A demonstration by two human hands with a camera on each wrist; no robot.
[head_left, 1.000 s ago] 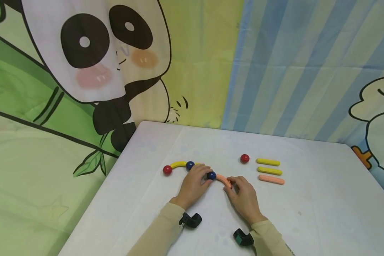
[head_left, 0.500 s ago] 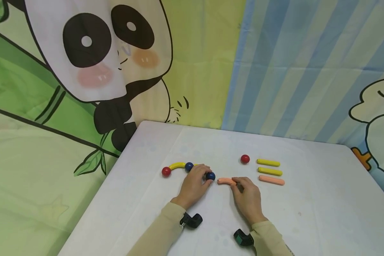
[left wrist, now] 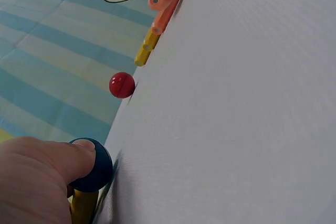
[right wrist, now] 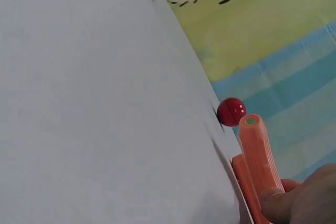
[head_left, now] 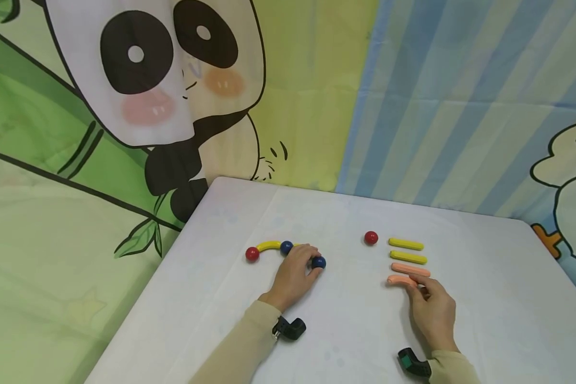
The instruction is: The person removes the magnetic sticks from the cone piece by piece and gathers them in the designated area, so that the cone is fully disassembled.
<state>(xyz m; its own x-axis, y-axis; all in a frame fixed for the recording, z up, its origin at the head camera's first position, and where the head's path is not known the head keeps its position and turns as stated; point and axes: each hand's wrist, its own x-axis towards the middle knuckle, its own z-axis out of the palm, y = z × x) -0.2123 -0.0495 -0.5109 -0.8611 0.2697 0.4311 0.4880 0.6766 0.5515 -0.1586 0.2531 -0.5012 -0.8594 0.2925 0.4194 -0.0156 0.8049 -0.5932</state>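
My left hand (head_left: 293, 277) pinches a dark blue ball (head_left: 319, 262) between thumb and fingers; in the left wrist view the thumb lies over it, with a yellow rod (left wrist: 84, 209) just beneath. That ball ends a chain of a red ball (head_left: 252, 254), a curved yellow rod (head_left: 269, 245) and another blue ball (head_left: 286, 247), partly covered by the hand. With thumb and fingertips, my right hand (head_left: 434, 309) holds a curved orange rod (right wrist: 258, 153), its free end pointing left. A straight orange rod (head_left: 410, 269) lies just beyond it on the table.
Two straight yellow rods, the nearer (head_left: 408, 257) and the farther (head_left: 406, 244), lie parallel past the orange ones. To their left sits a loose red ball (head_left: 371, 238). The white table (head_left: 345, 330) meets a printed cloth backdrop (head_left: 312, 106) at its far edge.
My right hand has drawn the curved orange rod away from the blue ball and carried it right, beside the straight rods. My left hand has stayed on the blue ball.
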